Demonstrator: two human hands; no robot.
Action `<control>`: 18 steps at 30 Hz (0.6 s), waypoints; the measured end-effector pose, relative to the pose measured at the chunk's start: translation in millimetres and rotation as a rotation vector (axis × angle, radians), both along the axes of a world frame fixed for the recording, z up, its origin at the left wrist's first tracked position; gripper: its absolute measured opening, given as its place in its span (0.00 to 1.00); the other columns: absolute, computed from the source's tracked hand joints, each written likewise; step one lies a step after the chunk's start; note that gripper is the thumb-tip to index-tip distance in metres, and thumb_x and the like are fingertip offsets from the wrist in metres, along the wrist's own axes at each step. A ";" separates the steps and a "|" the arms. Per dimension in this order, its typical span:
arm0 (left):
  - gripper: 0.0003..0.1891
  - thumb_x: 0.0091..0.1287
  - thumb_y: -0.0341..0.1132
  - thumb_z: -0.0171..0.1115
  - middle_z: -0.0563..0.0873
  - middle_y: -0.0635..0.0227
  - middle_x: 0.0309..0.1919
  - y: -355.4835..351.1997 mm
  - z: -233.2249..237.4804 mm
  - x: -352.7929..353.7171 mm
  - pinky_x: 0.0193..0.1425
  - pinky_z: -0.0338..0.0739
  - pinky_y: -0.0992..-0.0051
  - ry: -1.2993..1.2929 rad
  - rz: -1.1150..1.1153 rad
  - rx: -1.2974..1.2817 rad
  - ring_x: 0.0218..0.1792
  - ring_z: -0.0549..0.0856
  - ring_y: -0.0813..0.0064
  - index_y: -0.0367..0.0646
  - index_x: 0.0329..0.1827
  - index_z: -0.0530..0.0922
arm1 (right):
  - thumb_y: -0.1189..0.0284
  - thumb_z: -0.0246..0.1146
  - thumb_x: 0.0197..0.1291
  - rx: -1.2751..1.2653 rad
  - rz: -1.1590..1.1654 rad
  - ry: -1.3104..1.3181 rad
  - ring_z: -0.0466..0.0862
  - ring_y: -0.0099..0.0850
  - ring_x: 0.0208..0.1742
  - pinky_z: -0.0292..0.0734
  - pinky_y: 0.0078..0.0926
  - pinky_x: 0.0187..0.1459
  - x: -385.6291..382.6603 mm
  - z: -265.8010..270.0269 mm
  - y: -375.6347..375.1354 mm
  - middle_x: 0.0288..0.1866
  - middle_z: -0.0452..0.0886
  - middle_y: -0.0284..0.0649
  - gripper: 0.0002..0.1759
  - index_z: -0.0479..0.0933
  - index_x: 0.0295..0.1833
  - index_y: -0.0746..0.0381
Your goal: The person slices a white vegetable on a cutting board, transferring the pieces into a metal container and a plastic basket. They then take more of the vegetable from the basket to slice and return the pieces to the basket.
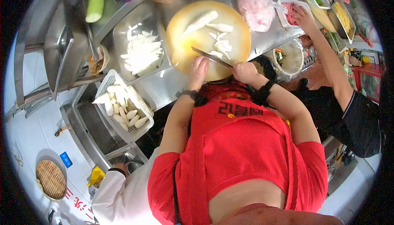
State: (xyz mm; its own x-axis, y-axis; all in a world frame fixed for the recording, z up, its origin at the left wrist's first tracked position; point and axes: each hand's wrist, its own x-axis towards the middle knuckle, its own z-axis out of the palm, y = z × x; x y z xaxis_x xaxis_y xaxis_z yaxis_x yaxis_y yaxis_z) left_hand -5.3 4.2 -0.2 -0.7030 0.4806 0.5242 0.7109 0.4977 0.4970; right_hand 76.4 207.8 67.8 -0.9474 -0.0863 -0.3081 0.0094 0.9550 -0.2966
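Note:
My right hand is wrapped around the handle of a kitchen knife at the near edge of a round yellowish cutting board. The blade slants up to the left across the board. Closed at the blade, my left hand has its fingertips against it toward the tip. Beyond the knife lie long peeled white vegetable pieces and several cut white pieces. A metal tray left of the board holds a heap of white slices.
A white plastic basket of whole peeled vegetables stands lower left. At right, a co-worker's hand is in a white tray of red meat, beside a filled plastic bag. A lined bin stands below. Another person's white sleeve shows lower left.

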 end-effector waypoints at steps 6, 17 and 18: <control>0.06 0.56 0.28 0.64 0.80 0.65 0.39 -0.9 -6.0 -1.8 0.45 0.75 0.65 0.028 0.007 0.018 0.41 0.79 0.60 0.42 0.36 0.78 | 0.63 0.53 0.59 -0.004 0.025 -0.014 0.83 0.47 0.27 0.78 0.46 0.29 6.9 23.1 10.7 0.26 0.81 0.50 0.14 0.74 0.42 0.63; 0.06 0.56 0.28 0.63 0.79 0.63 0.40 -0.5 -1.5 -1.8 0.47 0.75 0.65 0.004 0.018 -0.020 0.43 0.79 0.60 0.42 0.36 0.79 | 0.60 0.53 0.60 -0.112 -0.028 0.003 0.82 0.51 0.30 0.77 0.48 0.31 -1.5 -4.9 2.5 0.29 0.81 0.52 0.15 0.75 0.38 0.62; 0.06 0.56 0.28 0.63 0.79 0.63 0.41 -1.0 2.1 -0.9 0.47 0.74 0.65 0.004 0.017 -0.020 0.43 0.79 0.59 0.41 0.36 0.79 | 0.60 0.53 0.60 -0.089 -0.026 -0.012 0.82 0.51 0.30 0.76 0.48 0.31 -3.3 -1.7 3.2 0.29 0.81 0.52 0.16 0.74 0.39 0.62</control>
